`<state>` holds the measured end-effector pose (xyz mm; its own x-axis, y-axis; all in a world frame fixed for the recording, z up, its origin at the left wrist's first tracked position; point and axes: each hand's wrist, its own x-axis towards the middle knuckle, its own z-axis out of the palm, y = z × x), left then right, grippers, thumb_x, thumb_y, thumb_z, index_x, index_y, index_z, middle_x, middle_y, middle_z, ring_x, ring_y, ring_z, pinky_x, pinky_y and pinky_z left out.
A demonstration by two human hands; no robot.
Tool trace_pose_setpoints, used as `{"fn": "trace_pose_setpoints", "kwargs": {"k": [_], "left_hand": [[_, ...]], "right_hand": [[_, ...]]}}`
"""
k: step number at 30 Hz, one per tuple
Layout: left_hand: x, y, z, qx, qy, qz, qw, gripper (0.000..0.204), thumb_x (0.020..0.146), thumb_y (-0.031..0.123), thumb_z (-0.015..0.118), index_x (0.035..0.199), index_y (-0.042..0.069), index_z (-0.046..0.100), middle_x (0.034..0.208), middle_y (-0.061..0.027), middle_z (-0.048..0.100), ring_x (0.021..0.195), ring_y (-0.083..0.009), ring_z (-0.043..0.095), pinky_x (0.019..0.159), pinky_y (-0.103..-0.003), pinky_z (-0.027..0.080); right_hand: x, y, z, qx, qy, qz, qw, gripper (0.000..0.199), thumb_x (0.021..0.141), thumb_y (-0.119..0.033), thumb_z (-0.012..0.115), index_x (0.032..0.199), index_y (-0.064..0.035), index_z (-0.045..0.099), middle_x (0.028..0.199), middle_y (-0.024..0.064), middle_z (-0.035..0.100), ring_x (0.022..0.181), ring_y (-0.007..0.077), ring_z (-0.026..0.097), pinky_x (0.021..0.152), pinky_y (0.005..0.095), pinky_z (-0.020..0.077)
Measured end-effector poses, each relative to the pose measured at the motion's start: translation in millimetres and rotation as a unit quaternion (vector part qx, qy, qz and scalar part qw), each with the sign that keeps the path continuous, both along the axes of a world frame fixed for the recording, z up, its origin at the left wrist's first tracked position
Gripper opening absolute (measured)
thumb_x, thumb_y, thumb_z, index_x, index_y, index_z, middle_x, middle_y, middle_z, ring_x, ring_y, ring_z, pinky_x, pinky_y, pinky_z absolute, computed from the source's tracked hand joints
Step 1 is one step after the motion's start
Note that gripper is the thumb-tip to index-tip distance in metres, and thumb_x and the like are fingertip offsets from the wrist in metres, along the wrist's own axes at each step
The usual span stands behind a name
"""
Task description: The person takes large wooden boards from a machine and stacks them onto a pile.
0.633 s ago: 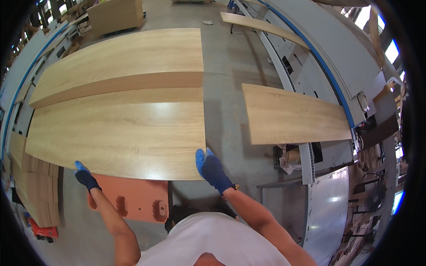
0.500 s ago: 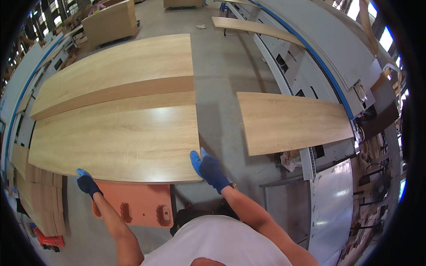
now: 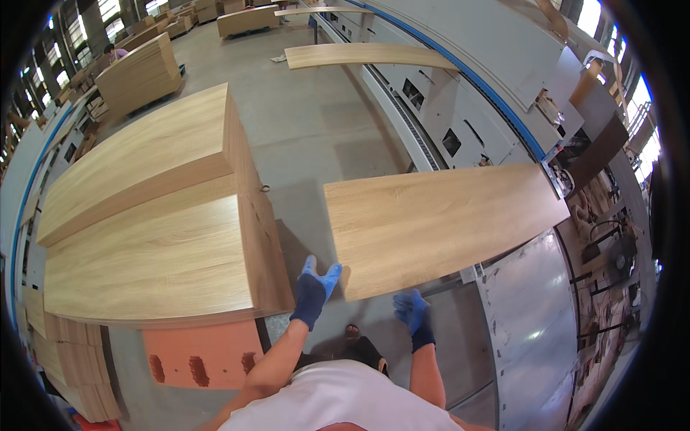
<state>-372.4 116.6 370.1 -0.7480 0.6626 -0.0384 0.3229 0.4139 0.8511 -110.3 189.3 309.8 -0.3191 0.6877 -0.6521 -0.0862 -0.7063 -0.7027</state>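
Note:
Both my hands wear blue gloves with dark cuffs. My left hand (image 3: 316, 289) is open, thumb and fingers apart, just beside the near left corner of a wood-grain board (image 3: 431, 223). The board juts out from the machine on the right. Close to the board's near edge is my right hand (image 3: 413, 316), slightly blurred, its fingers apart and nothing seen in them. To the left stands a stack of similar boards in two levels; the nearer, lower top panel (image 3: 151, 251) lies beside the higher far panel (image 3: 144, 136).
A long machine (image 3: 460, 108) with a blue strip runs along the right, bearing another board (image 3: 366, 54) farther off. An orange platform (image 3: 201, 352) is under the stack. A metal sheet (image 3: 535, 316) stands at right. A person (image 3: 111, 52) is by a far stack.
My hands have left the top board of the left stack and moved right, to the board at the machine. My view has turned right with them.

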Motion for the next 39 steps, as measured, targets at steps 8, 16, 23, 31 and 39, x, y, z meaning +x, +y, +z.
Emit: {"fn": "trace_pose_setpoints", "kwargs": {"k": [8,16,23,31,39], "left_hand": [[29,18,-30,0.093,-0.635,-0.103,0.760,0.038,0.083,0.019,0.059,0.114,-0.003,0.053,0.103,-0.0100,0.061,0.087,-0.0162,0.061,0.073,-0.028,0.048],[14,-77,17,0.162,-0.501,-0.021,0.850,0.047,0.076,0.014,0.063,0.117,-0.004,0.050,0.107,-0.0129,0.059,0.096,-0.0174,0.057,0.083,-0.030,0.046],[-29,-160,120,0.124,-0.452,0.056,0.882,0.042,0.072,0.014,0.068,0.106,-0.007,0.056,0.092,-0.0113,0.063,0.084,-0.0164,0.060,0.073,-0.026,0.047],[-124,-316,127,0.211,-0.294,0.093,0.927,0.054,0.066,0.016,0.064,0.113,-0.009,0.053,0.099,-0.0140,0.062,0.089,-0.0209,0.060,0.074,-0.030,0.049],[-392,-634,121,-0.407,0.314,0.430,0.742,0.030,0.088,0.023,0.049,0.092,-0.005,0.061,0.081,-0.0120,0.065,0.076,-0.0191,0.060,0.067,-0.030,0.045]], "right_hand": [[55,81,8,-0.014,0.263,-0.172,0.949,0.047,0.089,-0.042,0.039,0.124,-0.0121,0.046,0.119,0.0053,0.053,0.106,0.0256,0.051,0.085,0.0413,0.0438],[120,122,0,0.147,0.229,-0.243,0.931,0.050,0.090,-0.038,0.039,0.126,-0.0032,0.040,0.125,0.0138,0.047,0.109,0.0276,0.049,0.091,0.0449,0.0410],[128,85,-16,0.459,-0.049,-0.169,0.871,0.047,0.091,-0.030,0.040,0.122,0.0043,0.042,0.121,0.0187,0.048,0.109,0.0293,0.049,0.093,0.0426,0.0405],[-33,-52,69,0.044,0.277,-0.118,0.953,0.042,0.088,-0.028,0.046,0.122,-0.0030,0.045,0.122,0.0138,0.049,0.111,0.0285,0.048,0.092,0.0437,0.0409],[-218,-184,110,-0.117,0.175,0.703,0.679,0.045,0.092,-0.037,0.043,0.123,-0.0053,0.049,0.115,0.0115,0.056,0.105,0.0216,0.053,0.089,0.0326,0.0425]]}}
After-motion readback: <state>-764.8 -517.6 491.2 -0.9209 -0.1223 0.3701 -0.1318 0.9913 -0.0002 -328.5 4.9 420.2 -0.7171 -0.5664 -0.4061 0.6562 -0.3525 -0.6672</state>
